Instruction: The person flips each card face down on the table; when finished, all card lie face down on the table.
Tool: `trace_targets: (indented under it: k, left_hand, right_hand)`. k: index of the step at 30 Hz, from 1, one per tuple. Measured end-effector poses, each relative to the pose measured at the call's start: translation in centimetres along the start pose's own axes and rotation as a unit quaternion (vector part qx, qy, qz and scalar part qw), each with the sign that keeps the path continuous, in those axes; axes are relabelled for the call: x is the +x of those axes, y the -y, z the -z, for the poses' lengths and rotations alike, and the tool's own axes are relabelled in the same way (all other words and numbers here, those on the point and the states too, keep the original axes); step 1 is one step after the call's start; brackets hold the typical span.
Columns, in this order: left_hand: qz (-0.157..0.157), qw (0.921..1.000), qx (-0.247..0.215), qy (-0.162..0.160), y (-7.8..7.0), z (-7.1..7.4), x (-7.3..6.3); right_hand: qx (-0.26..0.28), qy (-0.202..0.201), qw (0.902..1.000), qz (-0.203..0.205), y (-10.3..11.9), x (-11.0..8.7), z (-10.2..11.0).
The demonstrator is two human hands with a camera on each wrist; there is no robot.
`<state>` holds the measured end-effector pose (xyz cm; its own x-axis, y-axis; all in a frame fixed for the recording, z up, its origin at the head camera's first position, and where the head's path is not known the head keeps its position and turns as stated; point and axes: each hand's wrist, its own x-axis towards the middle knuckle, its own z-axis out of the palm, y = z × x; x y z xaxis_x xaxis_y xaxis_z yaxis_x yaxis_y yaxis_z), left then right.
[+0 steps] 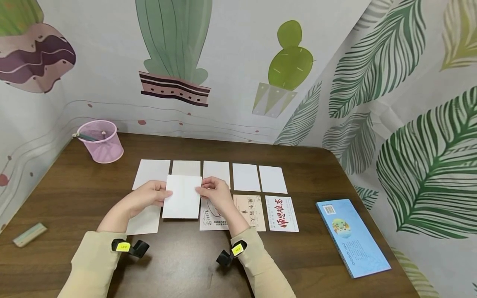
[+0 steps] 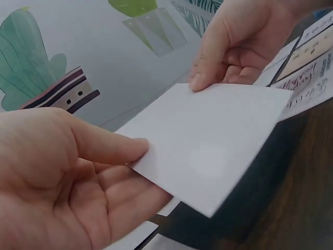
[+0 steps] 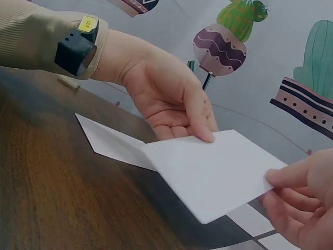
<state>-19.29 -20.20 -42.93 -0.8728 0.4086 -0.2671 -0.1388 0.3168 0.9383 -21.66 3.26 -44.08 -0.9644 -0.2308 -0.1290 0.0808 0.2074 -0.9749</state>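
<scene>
1. A white card [image 1: 182,198], its visible face plain, is held level just above the brown surface [image 1: 179,256], at the near edge of a two-row layout.
2. The left hand [image 1: 149,193] pinches the card's left edge, thumb on top. The right hand [image 1: 218,192] pinches its right edge in the same way, so both hands are narrow and occupied.
3. Laid out already: a back row of five plain cards [image 1: 246,177], two of them partly covered by the held card and the right hand.
4. In the front row, a plain card [image 1: 143,220] lies at the far left. To the right of the held card are a card with black handwriting [image 1: 211,215], a tan printed card [image 1: 249,209] and a card with red lettering [image 1: 282,213].
5. Judging by the layout, the work looks well advanced: nine cards rest in rows, and this one is not yet set down.
6. Three cards show print, while the others present plain faces. Whether any need turning cannot be told, nor what lies directly beneath the held card.
</scene>
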Motion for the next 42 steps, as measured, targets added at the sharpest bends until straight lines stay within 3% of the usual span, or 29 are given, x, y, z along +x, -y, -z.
trace_targets:
  k: [4, 10, 14, 19, 25, 42]
  left_hand:
    - [0.023, 0.9989, 0.036, -0.020, 0.2, 0.1, -0.2]
    - [0.080, 0.9916, 0.045, -0.092, 0.5, 0.3, -0.4]
    - [0.099, 0.9861, 0.047, -0.125, 0.5, 0.1, -0.2]
    - [0.121, 0.9771, 0.087, -0.152, 0.1, -0.4, -0.1]
    - [0.131, 0.9645, 0.146, -0.177, -0.3, -1.0, -0.1]
    - [0.151, 0.9528, 0.169, -0.202, -0.6, -1.6, 0.1]
  right_hand:
    - [-0.007, 0.024, 0.9996, -0.015, -0.1, -0.1, -0.1]
    - [-0.033, 0.043, 0.9976, -0.043, -0.3, -0.3, -0.2]
    - [-0.051, 0.042, 0.9961, -0.058, -0.4, -0.4, -0.4]
    - [-0.111, 0.030, 0.9916, -0.059, -0.4, -0.5, -0.7]
    - [-0.157, 0.010, 0.9861, -0.053, -0.4, -0.7, -0.9]
    - [-0.185, -0.009, 0.9814, -0.051, -0.4, -0.9, -1.3]
